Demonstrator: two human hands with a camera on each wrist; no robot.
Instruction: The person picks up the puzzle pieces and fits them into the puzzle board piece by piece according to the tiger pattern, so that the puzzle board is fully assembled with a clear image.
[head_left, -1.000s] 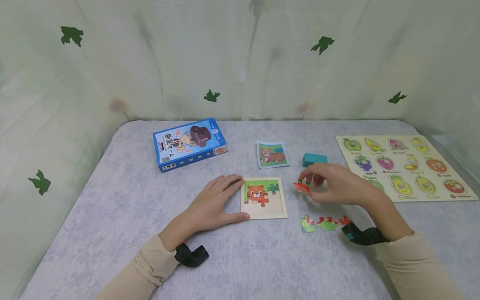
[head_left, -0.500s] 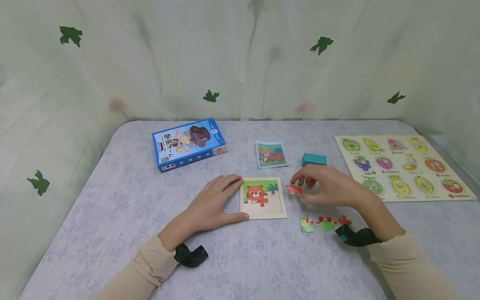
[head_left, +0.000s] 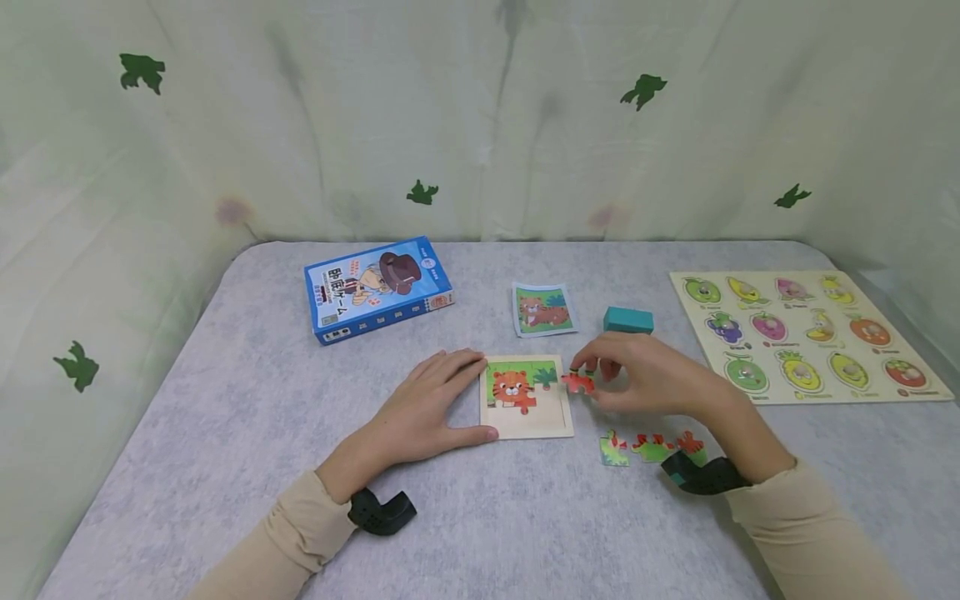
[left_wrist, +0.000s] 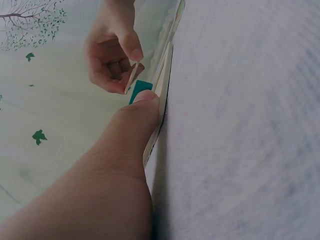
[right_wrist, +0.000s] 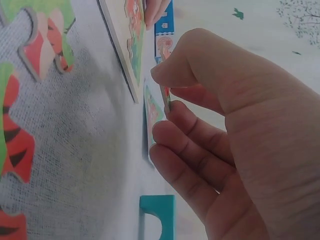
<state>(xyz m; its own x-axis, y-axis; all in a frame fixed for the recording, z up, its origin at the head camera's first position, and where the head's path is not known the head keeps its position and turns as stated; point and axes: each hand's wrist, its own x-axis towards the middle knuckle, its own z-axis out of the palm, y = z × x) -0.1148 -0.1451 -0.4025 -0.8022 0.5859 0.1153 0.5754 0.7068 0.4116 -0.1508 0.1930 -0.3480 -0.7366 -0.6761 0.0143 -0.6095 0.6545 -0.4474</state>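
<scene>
In the head view, my left hand rests with extended fingers at the left side of a small wooden puzzle tray. Its thumb touches the tray's lower edge. Joined pieces showing a tiger's face and greenery cover the tray's upper left and top; bare wood shows at lower right. My right hand pinches a red-orange puzzle piece between thumb and fingers, just off the tray's right edge. The right wrist view shows this puzzle piece edge-on. Several loose puzzle pieces lie below the right hand, one partly behind the wrist camera.
A picture card lies behind the tray, with a teal block to its right. A blue game box sits at back left. The fruit puzzle board occupies the right side, beyond the right hand.
My right hand has moved left with the pinched puzzle piece, from well beside the tray to its right edge. The left hand stays in place on the tray.
</scene>
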